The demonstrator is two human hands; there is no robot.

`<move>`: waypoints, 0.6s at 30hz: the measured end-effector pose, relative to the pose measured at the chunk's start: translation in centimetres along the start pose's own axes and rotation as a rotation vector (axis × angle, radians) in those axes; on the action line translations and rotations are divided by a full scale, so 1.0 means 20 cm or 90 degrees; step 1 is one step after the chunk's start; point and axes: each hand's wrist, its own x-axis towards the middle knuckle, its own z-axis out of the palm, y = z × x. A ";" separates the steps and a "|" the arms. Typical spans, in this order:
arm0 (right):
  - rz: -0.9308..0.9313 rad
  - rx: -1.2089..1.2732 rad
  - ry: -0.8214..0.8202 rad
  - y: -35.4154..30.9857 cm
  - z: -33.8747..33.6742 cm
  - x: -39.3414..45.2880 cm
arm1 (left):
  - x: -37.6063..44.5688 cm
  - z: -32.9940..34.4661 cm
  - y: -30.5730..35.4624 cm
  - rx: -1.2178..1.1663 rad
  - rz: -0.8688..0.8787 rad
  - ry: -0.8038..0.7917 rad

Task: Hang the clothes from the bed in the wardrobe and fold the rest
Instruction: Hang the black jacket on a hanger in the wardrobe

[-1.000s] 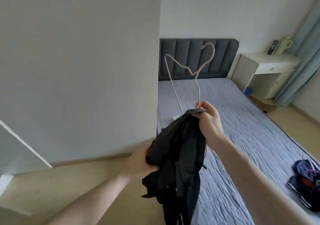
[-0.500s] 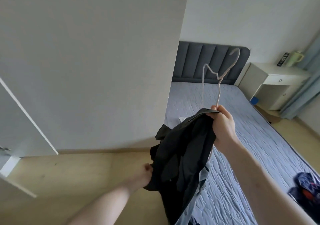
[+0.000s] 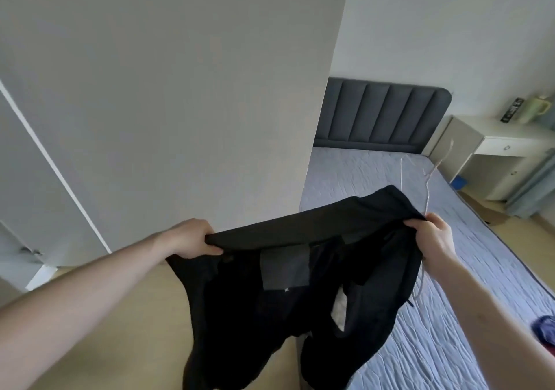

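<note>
A black garment (image 3: 288,299) hangs spread between my two hands over the floor beside the bed (image 3: 450,269). My left hand (image 3: 192,239) grips its left top edge. My right hand (image 3: 432,239) grips the right top edge together with a thin pale wire hanger (image 3: 428,179), whose hook sticks up above the cloth. A grey label patch shows inside the garment. The hanger's lower part is hidden behind the fabric. Another dark blue garment (image 3: 545,326) lies at the bed's right edge, mostly cut off.
A large white wardrobe panel (image 3: 180,89) stands straight ahead, with an open white door (image 3: 36,179) to its left. A dark grey headboard (image 3: 381,116) and a white nightstand (image 3: 495,149) with a jug sit at the back right. Wooden floor lies below.
My left hand moved from the bunched lower cloth up to the top edge and pulled left, spreading the garment wide. The hanger dropped lower. The view turned left toward the wardrobe.
</note>
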 end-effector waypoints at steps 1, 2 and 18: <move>-0.009 -0.032 -0.015 0.02 0.03 0.00 | -0.01 -0.01 -0.04 -0.035 -0.026 0.012; -0.020 -0.072 -0.036 0.05 0.05 0.00 | -0.01 -0.02 -0.07 -0.086 -0.043 0.046; -0.263 -0.334 -0.270 0.05 0.44 -0.30 | -0.22 -0.59 0.15 -0.049 0.021 0.282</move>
